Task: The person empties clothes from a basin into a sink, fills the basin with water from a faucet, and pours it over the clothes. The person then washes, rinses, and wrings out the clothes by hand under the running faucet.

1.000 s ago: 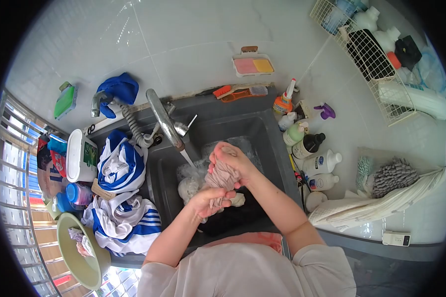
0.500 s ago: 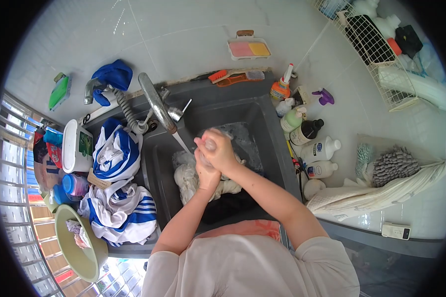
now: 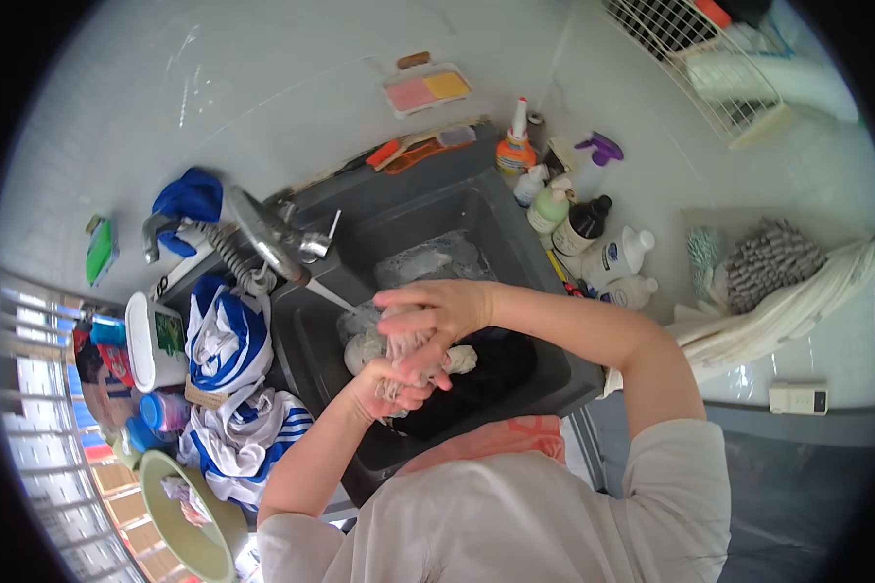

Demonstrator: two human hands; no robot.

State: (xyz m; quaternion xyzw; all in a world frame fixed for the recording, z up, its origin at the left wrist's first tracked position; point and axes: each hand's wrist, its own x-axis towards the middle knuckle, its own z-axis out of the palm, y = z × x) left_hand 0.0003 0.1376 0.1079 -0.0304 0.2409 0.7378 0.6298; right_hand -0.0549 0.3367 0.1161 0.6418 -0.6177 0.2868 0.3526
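The big gray sink (image 3: 467,206) has black cloth (image 3: 506,374) inside. Blue and white clothes (image 3: 226,330) sit left of the sink. The tap (image 3: 265,236) pours into it. Over the sink, the left hand (image 3: 391,391) and right hand (image 3: 449,309) hold a bunched pinkish cloth (image 3: 405,345).

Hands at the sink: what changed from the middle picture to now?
Left hand and right hand went from a tight clasp to parted, exposing pinkish-beige cloth between them. Camera view rotated. Unchanged: faucet running, blue-and-white clothes beside the sink.
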